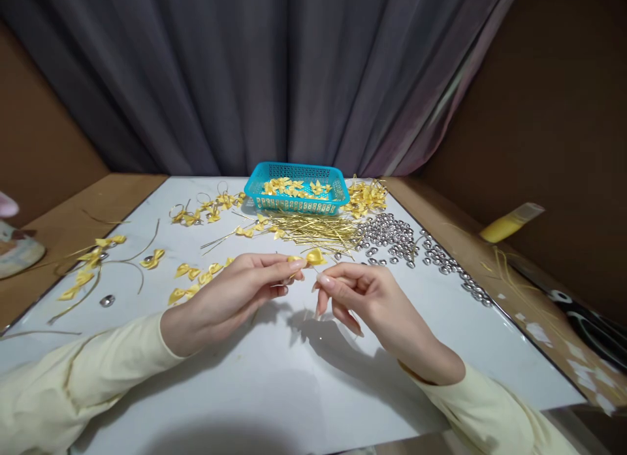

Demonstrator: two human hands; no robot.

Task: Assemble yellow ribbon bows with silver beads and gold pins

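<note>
While the left hand (pixel 259 279) pinches a bow (pixel 316 256), probably to steady it, the right hand (pixel 362 292) pinches what looks like wire (pixel 317 271), between the tabletop's (pixel 274 390) side edges

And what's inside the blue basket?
Yellow bows lie loosely in the basket, some of its blue floor showing between them. Whatever is under the bows is covered, and the near wall partly hides the front.

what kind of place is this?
Probably a small craft workstation, perhaps for handmade accessories: yellow ribbon bows, a heap of thin gold-coloured strips and many small silvery pieces lie grouped on a white tabletop.
</note>
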